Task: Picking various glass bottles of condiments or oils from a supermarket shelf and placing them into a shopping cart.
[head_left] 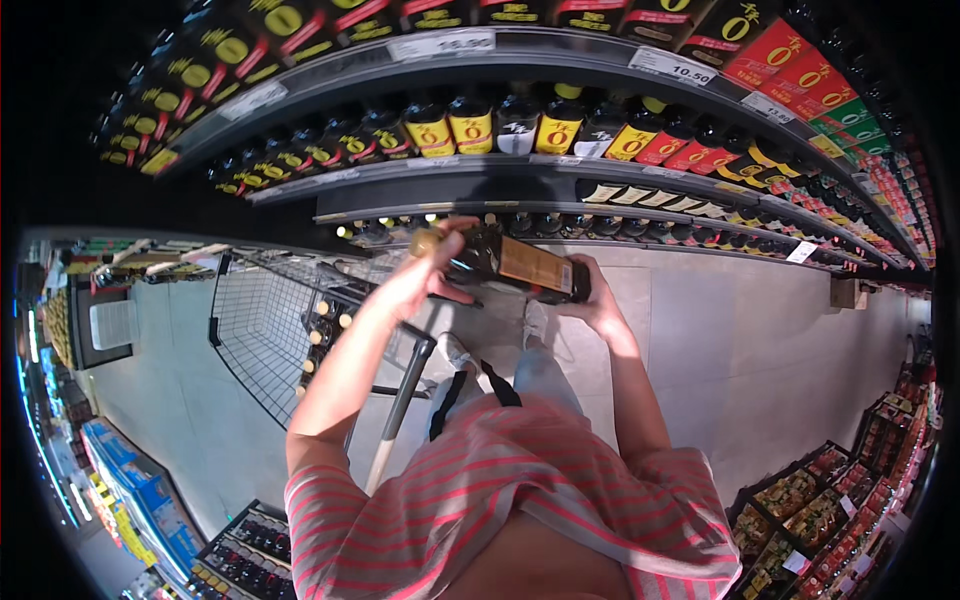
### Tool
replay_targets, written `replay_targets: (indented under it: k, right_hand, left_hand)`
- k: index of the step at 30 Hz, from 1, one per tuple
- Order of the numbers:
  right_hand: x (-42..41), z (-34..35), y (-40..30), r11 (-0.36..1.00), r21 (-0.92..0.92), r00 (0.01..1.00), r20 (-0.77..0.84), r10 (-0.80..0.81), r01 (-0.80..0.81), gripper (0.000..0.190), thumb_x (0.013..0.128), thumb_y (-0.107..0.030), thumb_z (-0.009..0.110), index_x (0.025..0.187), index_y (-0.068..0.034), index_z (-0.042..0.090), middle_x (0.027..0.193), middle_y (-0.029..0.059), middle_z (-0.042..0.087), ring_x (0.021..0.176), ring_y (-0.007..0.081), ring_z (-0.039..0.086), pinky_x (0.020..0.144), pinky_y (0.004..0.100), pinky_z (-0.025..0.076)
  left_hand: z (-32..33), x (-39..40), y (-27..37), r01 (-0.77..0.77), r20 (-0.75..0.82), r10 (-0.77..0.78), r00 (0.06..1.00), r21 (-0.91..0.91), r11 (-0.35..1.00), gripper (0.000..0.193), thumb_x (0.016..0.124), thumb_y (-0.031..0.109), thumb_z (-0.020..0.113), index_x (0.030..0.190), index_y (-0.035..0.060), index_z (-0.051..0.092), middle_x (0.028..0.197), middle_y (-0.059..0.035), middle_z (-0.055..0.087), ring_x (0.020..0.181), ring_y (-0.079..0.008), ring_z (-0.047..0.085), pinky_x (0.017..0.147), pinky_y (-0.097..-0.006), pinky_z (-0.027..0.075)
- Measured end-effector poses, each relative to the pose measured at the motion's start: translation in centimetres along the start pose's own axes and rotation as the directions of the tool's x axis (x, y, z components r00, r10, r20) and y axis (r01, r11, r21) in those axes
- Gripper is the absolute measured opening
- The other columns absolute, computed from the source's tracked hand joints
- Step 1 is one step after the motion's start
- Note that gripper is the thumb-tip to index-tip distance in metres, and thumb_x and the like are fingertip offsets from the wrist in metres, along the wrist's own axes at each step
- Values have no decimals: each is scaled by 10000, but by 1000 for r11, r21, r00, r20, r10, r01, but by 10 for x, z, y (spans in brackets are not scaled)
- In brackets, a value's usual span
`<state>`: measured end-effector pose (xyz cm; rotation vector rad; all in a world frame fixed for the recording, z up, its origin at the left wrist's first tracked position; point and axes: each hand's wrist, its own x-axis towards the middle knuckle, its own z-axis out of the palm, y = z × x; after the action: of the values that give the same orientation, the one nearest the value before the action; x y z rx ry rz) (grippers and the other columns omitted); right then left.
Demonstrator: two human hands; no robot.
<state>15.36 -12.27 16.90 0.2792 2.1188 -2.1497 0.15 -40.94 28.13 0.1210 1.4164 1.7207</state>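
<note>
Between my two hands I hold a dark bottle (534, 262) on its side, with an orange-brown back label facing up toward me. My left hand (431, 274) is around the neck, by the yellow-gold cap (425, 243). At the other end, my right hand (596, 300) grips the base. To my left stands a wire shopping cart (255, 352), its handle (401, 412) beside my left forearm. Several dark bottles with pale gold caps (322, 308) stand in the near part of the cart.
Before me rise store shelves (420, 169) with rows of dark sauce bottles (471, 129) and price tags. Behind me at right are display racks of packaged goods (795, 495); bottle crates (247, 544) stand behind at left. A cardboard box (848, 294) sits by the shelf foot.
</note>
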Motion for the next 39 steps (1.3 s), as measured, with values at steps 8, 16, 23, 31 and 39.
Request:
replay_targets:
  k: [8,16,23,31,39]
  right_hand:
    - [10,-88,102,970,118,972,-72,222,-212,924,594,86,823,1393,-80,390,1294,64,533,1233,202,514,1059,328,419]
    - [95,-111,159,972,100,973,-72,221,-214,899,617,123,762,1390,-129,380,1268,64,544,1210,203,527,993,314,458]
    - [198,-90,196,991,-66,973,-210,98,-114,793,647,-9,726,1386,-65,443,1300,171,566,1253,305,536,1055,362,410]
    - [277,-61,281,977,34,937,-276,214,-213,599,766,-103,725,1323,-11,522,1210,170,662,1153,308,613,982,377,462]
    - [278,-69,303,911,-402,851,-507,-134,-96,232,905,-94,675,1130,-74,620,967,44,659,822,132,634,675,307,546]
  left_hand:
    - [33,115,-92,271,41,-268,962,-105,957,744,962,455,606,1535,118,271,1345,-158,561,990,-302,698,715,-411,627]
    - [-6,194,-153,194,-116,-250,961,-359,913,582,947,426,612,1454,214,420,1411,-71,523,1255,-299,551,1009,-587,459]
    - [-48,212,-165,-53,-240,-74,968,-483,874,586,939,406,610,1458,205,429,1428,-89,526,1303,-335,515,1066,-593,428]
    - [-54,251,-183,-244,-370,55,927,-485,840,357,937,220,659,1266,145,544,1257,-64,611,1204,-250,575,1032,-586,474]
    - [-33,299,-181,-237,-362,136,922,-250,939,432,960,132,583,1370,73,462,1333,-102,546,1211,-272,577,971,-519,549]
